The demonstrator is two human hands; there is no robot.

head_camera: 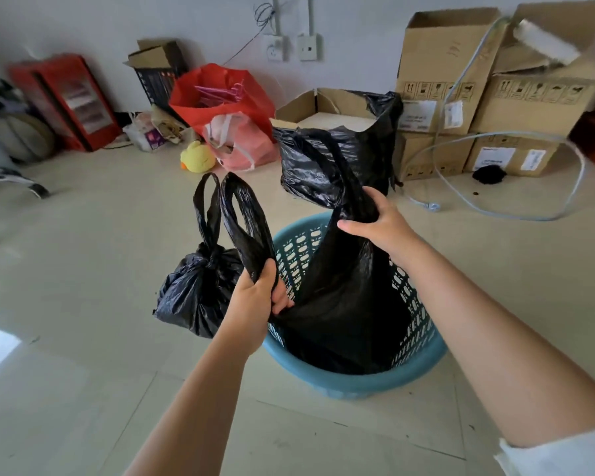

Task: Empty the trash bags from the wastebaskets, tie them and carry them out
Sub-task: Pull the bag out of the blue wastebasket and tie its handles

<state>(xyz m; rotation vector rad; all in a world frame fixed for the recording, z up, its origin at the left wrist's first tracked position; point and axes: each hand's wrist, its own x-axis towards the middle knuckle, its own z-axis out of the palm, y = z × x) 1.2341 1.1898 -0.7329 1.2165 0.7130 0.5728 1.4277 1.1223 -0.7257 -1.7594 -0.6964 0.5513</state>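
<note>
Gripping a black bag (337, 304) in a basket (354, 383), hands (255, 300) above tiled floor (83, 242).

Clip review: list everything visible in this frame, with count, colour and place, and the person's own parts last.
wastebasket: 1, blue, floor centre
trash bag: 1, black, in the wastebasket, untied
tied bag: 1, black, floor left of the wastebasket
large bag: 1, black, behind the wastebasket
red bag: 1, by the wall
pink bag: 1, before the red bag
duck toy: 1, yellow, floor
cardboard boxes: several, brown, right
cable: 1, pale, floor right
left hand: grips one bag handle
right hand: grips the other
</note>
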